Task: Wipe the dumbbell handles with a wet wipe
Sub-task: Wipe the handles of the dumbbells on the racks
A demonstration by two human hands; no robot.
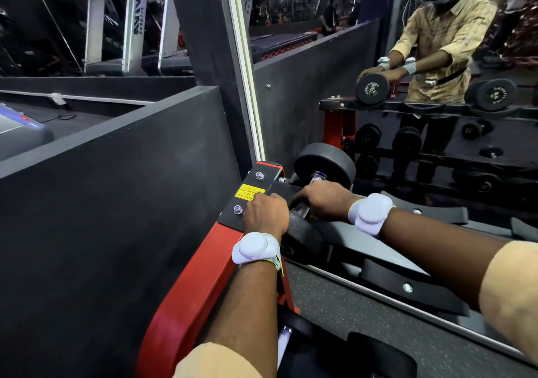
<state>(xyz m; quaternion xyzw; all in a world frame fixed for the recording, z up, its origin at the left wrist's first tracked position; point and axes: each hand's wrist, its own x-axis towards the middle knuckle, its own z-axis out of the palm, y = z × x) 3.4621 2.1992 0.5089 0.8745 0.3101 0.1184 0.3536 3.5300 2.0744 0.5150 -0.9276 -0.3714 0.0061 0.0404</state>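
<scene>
- Nearest me, at 6 o'clock, a second dumbbell's pale grip [283, 341] pokes out from the lower tier of the rack [186, 290], whose red upright climbs from 7 o'clock toward the centre.
- Both forearms reach in from the bottom edge, each with a white wrist band [256, 251].
- The rack's top tier holds the dumbbell [326, 163] at its left end, just past centre toward 1 o'clock, lying in a black cradle with one head near me and one far.
- My left hand [266, 214] sits knuckles-up at the near head [302, 235], fingers curled down. I cannot tell whether they clasp anything.
- My right hand [321, 200], just beside it toward 2 o'clock, is wrapped over the handle [318, 177]. Only a short chrome stub shows beyond the knuckles, and whatever lies under the palm is hidden.
- A yellow sticker [250, 192] sits on the rack's black end plate, touching the left hand's far side at 11 o'clock.
- Farthest, from 12 to 3 o'clock, a mirror [334, 57] reflects the person bent over the rack with more dumbbells on its tiers.
</scene>
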